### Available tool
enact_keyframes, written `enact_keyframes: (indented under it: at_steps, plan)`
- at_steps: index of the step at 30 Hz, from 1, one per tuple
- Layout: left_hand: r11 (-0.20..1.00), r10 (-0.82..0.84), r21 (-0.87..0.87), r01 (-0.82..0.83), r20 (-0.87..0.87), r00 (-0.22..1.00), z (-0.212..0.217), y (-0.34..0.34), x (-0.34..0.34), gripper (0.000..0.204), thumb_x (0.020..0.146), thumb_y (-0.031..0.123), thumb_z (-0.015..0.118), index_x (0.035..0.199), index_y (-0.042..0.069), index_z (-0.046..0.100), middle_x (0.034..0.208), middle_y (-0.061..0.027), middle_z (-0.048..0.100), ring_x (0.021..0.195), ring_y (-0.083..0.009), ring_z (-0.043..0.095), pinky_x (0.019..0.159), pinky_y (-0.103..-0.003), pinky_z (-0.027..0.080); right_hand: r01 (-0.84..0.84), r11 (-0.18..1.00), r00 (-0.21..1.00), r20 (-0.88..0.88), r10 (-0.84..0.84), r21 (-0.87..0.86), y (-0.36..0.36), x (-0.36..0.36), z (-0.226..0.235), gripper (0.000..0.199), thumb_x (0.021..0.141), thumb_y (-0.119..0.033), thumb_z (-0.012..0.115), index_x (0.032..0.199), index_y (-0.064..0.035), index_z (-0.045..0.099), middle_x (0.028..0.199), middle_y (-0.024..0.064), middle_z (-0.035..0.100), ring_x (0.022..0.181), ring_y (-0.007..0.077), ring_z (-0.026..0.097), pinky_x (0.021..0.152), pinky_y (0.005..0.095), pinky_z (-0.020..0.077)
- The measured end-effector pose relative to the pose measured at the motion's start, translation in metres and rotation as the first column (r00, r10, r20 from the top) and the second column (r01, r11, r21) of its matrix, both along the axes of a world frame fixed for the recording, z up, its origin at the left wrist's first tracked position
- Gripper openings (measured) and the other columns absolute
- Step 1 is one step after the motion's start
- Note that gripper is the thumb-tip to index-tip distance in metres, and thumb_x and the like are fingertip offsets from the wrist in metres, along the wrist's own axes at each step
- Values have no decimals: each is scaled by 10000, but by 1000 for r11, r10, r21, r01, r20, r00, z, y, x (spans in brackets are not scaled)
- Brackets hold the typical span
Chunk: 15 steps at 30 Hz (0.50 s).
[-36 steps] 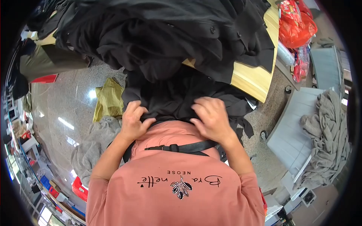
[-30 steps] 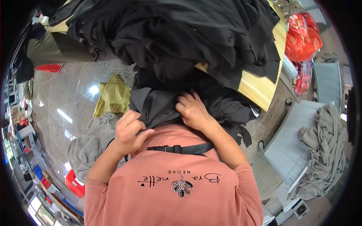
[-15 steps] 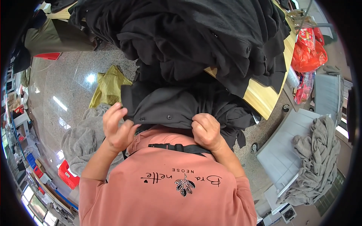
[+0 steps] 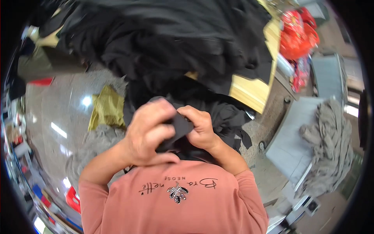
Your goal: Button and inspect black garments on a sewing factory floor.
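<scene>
Head view is showing the right hand clenching dark cloth on the wearer's side of the wooden table, the blurred left hand curling over it, grip unclear, seemingly during a folding step, the next move probably calling for a firm two-handed hold.

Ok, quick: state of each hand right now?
Left hand: blurred, fingers bent, close against the matte black cloth; grip cannot be told.
Right hand: closed, holding that cloth's edge.

Red bag, yellow cloth on floor, 2 gray fabric heaps
</scene>
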<state>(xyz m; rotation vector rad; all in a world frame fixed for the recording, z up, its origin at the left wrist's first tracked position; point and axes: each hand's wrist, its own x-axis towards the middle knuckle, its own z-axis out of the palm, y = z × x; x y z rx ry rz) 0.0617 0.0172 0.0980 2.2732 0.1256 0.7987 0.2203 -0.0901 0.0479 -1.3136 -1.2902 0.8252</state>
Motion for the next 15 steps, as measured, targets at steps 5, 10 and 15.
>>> enact_keyframes:
  at_steps: [5, 10, 15]
  plan:
    - [928, -41, -369, -53, -244, 969, -29, -14, 12, 536, 645, 71, 762, 1129, -10, 546, 974, -132, 634, 811, -190, 646, 709, -279, 496, 146, 885, 932, 239, -274, 443, -25, -4, 57, 399, 599, -52, 731, 931, 25, 523, 833, 159, 543, 636, 308, 571, 531, 335, 471]
    - [741, -420, -496, 453, 184, 889, 68, -31, 110, 443, 659, 69, 765, 1054, 0, 578, 976, -117, 642, 826, -190, 648, 727, -284, 505, 48, 962, 799, 568, -199, 268, -110, 16, 12, 421, 684, -216, 744, 1005, -9, 567, 824, 123, 586, 670, 211, 591, 577, 286, 487]
    - [-39, -650, -511, 859, 666, 366, 95, -174, 136, 443, 543, -85, 500, 981, -13, 520, 858, -188, 564, 830, -400, 562, 687, -434, 464, 637, 752, 537, 603, -591, 169, -89, 25, -15, 687, 691, -40, 660, 1308, 56, 374, 1342, 258, 362, 1309, 409, 299, 1074, 442, 294]
